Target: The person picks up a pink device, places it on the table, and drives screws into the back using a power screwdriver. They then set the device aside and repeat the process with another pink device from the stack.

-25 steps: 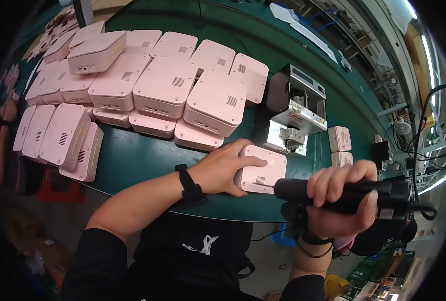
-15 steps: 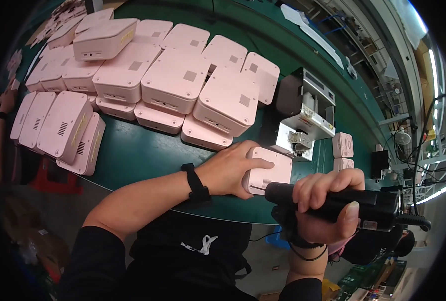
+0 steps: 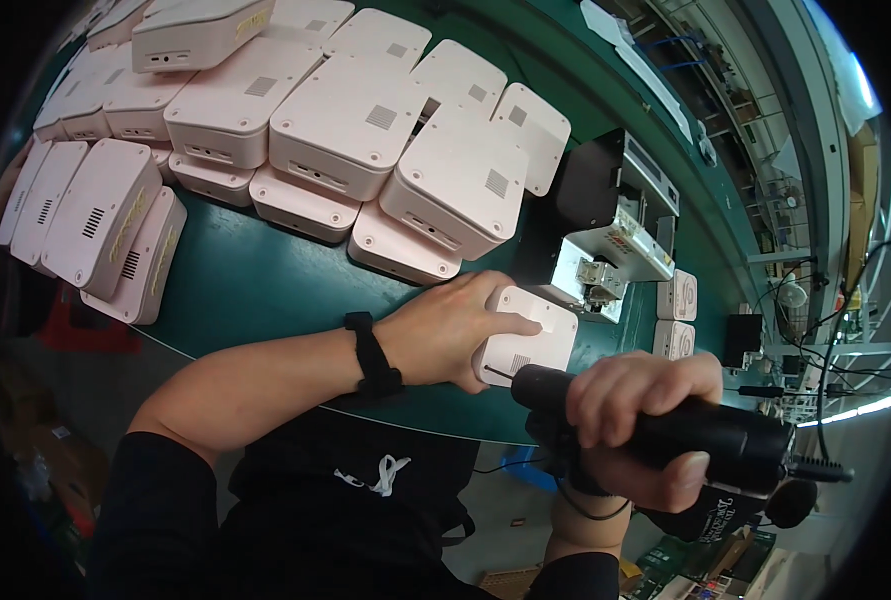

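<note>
My left hand (image 3: pixel 443 335) grips a small pale pink box-shaped housing (image 3: pixel 545 350) at the table's front edge, its thumb lying across the top face. The fingers behind the housing are partly hidden. In my right hand (image 3: pixel 637 415) is a black corded electric screwdriver (image 3: pixel 730 440), tilted, with the fingers wrapped round its body. Its thin bit reaches the housing's near left corner, where a screw hole seems to be; whether a screw sits there is too small to tell.
Many similar larger pink housings (image 3: pixel 340 125) are stacked along the back and left of the green table (image 3: pixel 230 265). A black-and-silver screw feeder (image 3: pixel 590 200) stands behind the held housing. Two small pink housings (image 3: pixel 675 340) sit to its right.
The whole view has shifted, so the stacks appear higher and further left. My left hand still holds the housing, and the screwdriver's bit remains at the same corner.
</note>
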### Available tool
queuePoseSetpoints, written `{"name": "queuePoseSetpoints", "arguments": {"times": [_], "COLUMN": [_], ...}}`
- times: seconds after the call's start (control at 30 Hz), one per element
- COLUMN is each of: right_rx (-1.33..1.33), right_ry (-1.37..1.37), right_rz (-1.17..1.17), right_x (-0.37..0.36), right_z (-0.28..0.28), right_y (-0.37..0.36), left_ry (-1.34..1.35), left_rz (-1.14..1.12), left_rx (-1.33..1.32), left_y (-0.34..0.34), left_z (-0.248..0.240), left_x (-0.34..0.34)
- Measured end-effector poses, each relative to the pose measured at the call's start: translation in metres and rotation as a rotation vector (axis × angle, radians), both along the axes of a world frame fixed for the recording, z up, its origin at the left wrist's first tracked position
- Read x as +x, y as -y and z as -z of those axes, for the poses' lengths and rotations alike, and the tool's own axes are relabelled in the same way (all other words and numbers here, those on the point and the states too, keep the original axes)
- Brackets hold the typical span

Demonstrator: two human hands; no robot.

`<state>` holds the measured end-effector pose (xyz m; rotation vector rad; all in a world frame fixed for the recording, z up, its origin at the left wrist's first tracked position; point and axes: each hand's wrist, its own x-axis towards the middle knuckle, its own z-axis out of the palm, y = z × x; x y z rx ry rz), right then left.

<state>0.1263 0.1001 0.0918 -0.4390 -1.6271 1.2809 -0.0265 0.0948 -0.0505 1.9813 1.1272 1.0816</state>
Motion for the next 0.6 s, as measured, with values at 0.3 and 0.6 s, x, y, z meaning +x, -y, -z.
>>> {"name": "queuePoseSetpoints", "arguments": {"times": [0.3, 0.6], "right_rx": [-0.071, -0.216], "right_ry": [-0.401, -0.241], "right_rz": [-0.166, 0.461], "right_x": [0.059, 0.144], "right_z": [-0.022, 0.029], "right_y": [-0.002, 0.071], "left_ry": [-0.042, 0.282], "left_rz": [0.043, 0.164], "left_rx": [0.007, -0.685], "left_y": [-0.002, -0.007], "left_z": [-0.018, -0.037], "left_x": [-0.002, 0.029]}}
